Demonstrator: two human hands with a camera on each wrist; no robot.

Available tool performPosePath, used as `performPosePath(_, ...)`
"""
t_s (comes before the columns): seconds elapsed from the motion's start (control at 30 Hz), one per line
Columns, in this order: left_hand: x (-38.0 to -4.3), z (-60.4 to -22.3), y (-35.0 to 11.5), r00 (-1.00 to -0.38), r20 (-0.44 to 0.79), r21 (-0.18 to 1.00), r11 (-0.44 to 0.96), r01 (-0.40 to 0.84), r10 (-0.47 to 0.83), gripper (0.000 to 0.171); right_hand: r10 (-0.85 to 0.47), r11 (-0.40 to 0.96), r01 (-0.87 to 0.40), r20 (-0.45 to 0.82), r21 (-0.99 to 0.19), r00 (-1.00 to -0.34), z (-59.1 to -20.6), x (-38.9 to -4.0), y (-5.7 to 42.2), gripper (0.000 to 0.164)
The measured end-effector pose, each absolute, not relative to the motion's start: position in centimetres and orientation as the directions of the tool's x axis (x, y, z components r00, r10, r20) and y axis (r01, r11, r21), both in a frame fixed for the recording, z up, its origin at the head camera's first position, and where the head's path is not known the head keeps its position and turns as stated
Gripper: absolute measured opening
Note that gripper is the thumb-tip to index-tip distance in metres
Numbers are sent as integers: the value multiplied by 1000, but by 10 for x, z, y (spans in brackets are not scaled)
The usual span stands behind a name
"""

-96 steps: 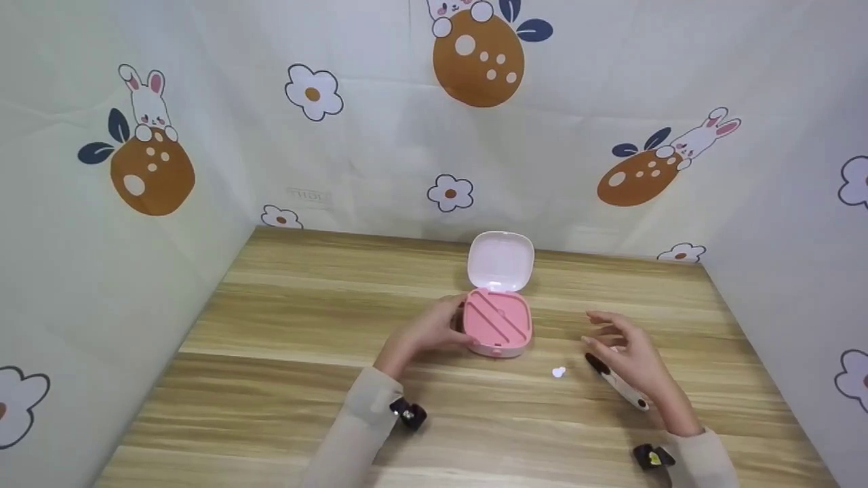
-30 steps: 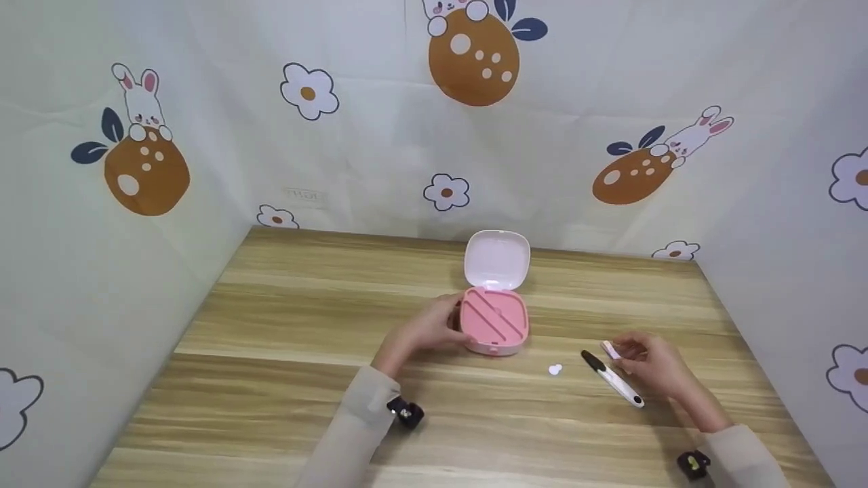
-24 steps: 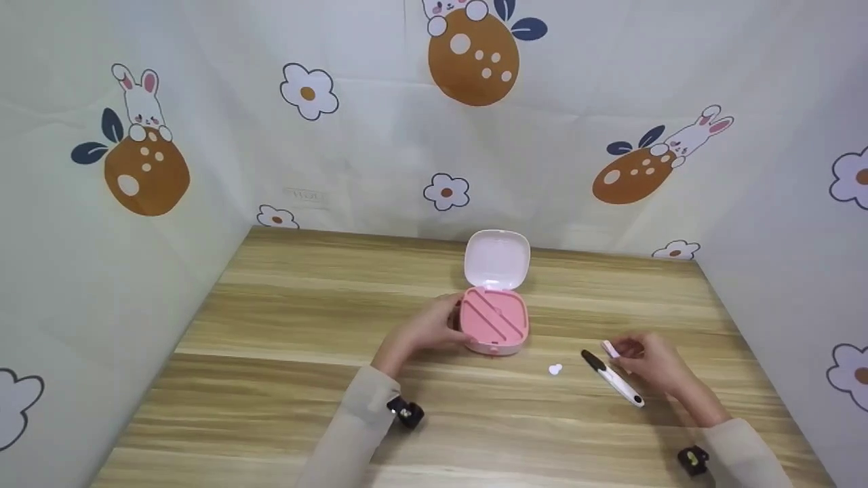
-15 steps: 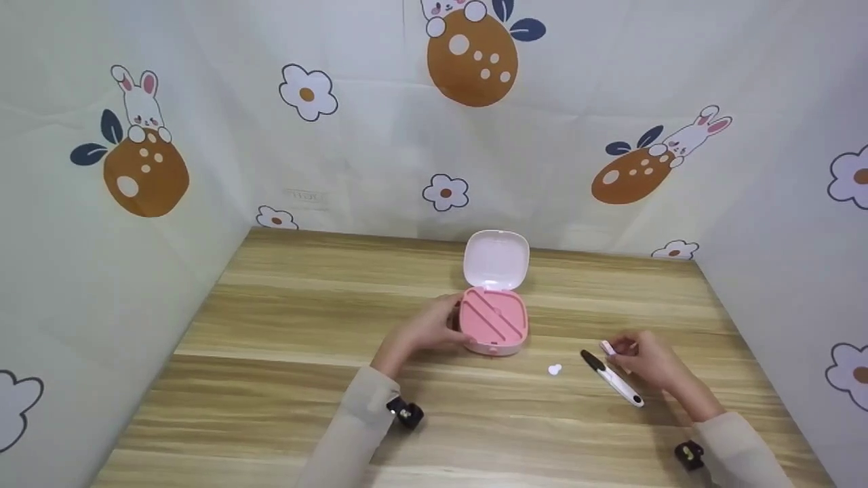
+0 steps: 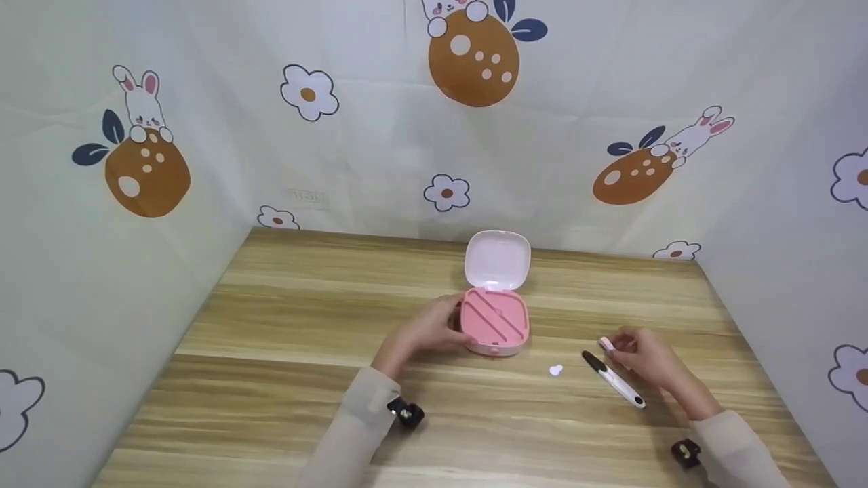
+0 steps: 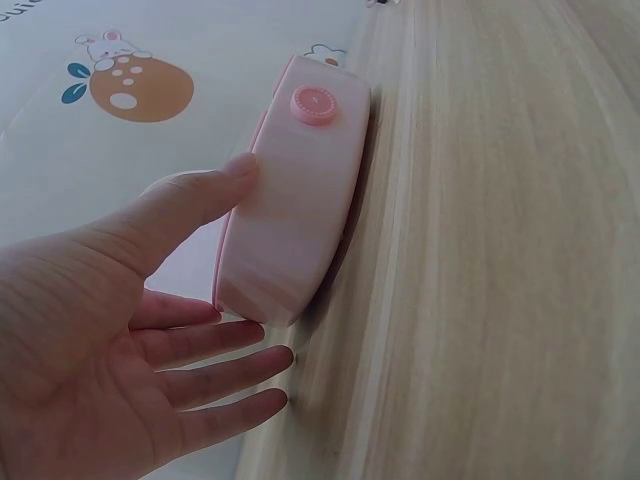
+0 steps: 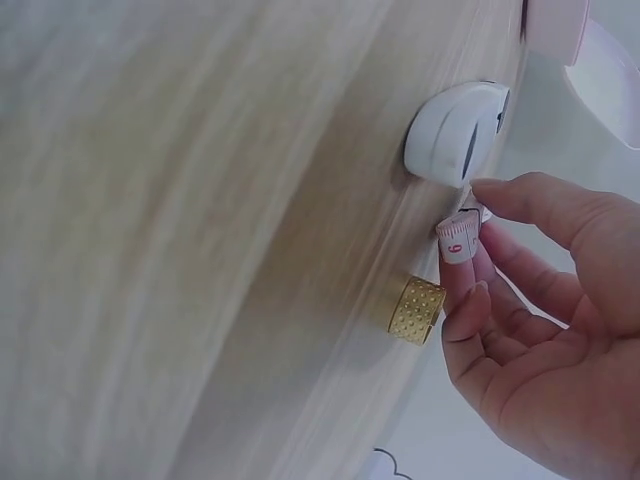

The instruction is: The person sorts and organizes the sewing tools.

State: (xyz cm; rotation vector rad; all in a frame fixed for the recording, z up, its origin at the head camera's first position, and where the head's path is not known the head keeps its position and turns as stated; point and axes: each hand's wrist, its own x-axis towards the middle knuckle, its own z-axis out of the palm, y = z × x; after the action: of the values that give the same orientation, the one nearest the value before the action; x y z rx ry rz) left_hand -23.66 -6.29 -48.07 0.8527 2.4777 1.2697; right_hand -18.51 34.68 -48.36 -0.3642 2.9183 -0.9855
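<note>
A pink-and-white sewing-kit-like case [image 5: 494, 318] stands with its white lid [image 5: 498, 260] tipped back. My left hand [image 5: 426, 327] rests against its left side. In the left wrist view the thumb touches the case's front wall [image 6: 290, 215], and the other fingers [image 6: 215, 380] stretch out straight beside it. My right hand [image 5: 644, 356] pinches a small rolled white tape measure [image 7: 458, 238] with red numbers between thumb and fingers. A gold dimpled thimble [image 7: 417, 310] stands close by the fingertips. A slim white tool with a black end [image 5: 614, 379] lies in front of the right hand.
A small white lobed piece [image 5: 556, 370] lies between the case and the slim tool. Both hands are over a wooden table [image 5: 285, 400]. Patterned cloth walls [image 5: 380, 149] rise at its back and sides.
Since about three seconds ago, my right hand has moved right off the slim tool and taken hold of the tape measure. Lately it shifts slightly back with it. The left hand stays put.
</note>
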Motion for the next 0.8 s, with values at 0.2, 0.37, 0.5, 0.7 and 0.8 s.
performPosePath(0.2, -237, -480, -63, -795, 70, 808, 434, 399, 602, 83, -211, 762, -210, 73, -613, -975, -484, -183, 346, 15)
performPosePath(0.37, -237, -480, -63, -798, 61, 814, 432, 387, 600, 84, -201, 755, -204, 76, -623, -977, -484, -183, 346, 15)
performPosePath(0.5, -236, -480, -63, -802, 55, 819, 433, 377, 595, 85, -192, 732, -182, 57, -656, -980, -483, -183, 346, 15)
performPosePath(0.7, -236, -480, -63, -799, 65, 810, 436, 392, 598, 84, -170, 716, -158, 49, -680, -984, -482, -182, 347, 17)
performPosePath(0.8, -236, -480, -62, -799, 66, 805, 441, 397, 598, 84, -167, 716, -160, 56, -680, -984, -480, -182, 347, 19)
